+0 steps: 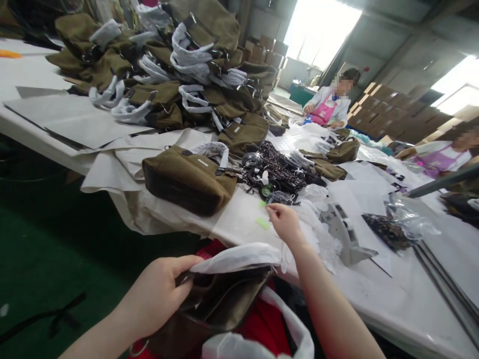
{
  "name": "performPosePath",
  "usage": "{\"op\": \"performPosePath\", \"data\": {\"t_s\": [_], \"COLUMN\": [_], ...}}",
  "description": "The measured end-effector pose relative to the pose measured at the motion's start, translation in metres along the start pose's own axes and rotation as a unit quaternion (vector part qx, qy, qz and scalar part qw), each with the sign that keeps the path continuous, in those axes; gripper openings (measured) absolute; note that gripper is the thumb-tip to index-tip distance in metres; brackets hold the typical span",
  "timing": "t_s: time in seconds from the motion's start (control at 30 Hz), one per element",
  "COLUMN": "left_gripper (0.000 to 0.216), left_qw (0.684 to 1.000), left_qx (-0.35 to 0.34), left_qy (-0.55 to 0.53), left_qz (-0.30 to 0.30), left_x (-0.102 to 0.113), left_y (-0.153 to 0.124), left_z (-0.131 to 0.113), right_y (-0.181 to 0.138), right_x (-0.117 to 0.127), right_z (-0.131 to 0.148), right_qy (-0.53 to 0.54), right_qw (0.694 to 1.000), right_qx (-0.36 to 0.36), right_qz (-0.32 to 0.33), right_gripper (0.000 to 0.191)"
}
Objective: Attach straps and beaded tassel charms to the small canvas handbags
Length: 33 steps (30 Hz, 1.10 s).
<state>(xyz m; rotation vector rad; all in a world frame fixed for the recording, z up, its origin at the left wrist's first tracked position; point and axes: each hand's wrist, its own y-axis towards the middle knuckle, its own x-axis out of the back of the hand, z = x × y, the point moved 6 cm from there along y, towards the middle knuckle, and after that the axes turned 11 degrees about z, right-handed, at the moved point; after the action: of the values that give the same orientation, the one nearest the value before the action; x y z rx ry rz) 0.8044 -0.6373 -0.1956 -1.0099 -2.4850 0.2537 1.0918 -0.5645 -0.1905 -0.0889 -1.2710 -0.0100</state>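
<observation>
While left hand [157, 294] grip clasps bag [220, 299], right hand [286, 222] pinches over paper-covered table [392, 294].

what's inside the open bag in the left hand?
Left hand holds the olive bag open; only dark lining shows. White wrapping covers the top edge, so any contents are hidden.

Two hands [157, 294] [286, 222], two co-workers [331, 104] [443, 154], one green sticker [263, 223], and many olive bags [189, 179].

- My left hand [157, 294]: low and near, forearm coming in from lower left, fingers curled closed in a grip, thumb on top.
- My right hand [285, 220]: forearm stretched up and forward, fingertips pinched together, palm down.
</observation>
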Motion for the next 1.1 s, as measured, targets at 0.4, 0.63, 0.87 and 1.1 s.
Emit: {"op": "performPosePath", "data": {"t_s": [0.4,0.63,0.87,1.1], "left_gripper": [0.032,0.036,0.036,0.035], "left_qw": [0.999,1.000,1.000,1.000], "left_qx": [0.002,-0.003,-0.003,-0.003], "left_qy": [-0.033,-0.019,-0.010,-0.022], "left_qz": [0.013,0.001,-0.003,0.001], "left_x": [0.002,0.006,0.003,0.001], "left_y": [-0.004,-0.001,-0.004,-0.007], "left_z": [-0.011,-0.003,-0.001,-0.006], "right_y": [0.078,0.068,0.062,0.063], "right_x": [-0.054,-0.036,-0.060,-0.077], "right_z": [-0.013,-0.037,-0.043,-0.045], "right_qy": [-0.035,0.188,0.295,0.214], "right_qw": [0.996,0.980,0.951,0.967], "right_qx": [-0.066,-0.043,-0.045,-0.072], "right_qz": [0.039,0.057,0.086,0.118], "right_gripper": [0.026,0.034,0.028,0.039]}}
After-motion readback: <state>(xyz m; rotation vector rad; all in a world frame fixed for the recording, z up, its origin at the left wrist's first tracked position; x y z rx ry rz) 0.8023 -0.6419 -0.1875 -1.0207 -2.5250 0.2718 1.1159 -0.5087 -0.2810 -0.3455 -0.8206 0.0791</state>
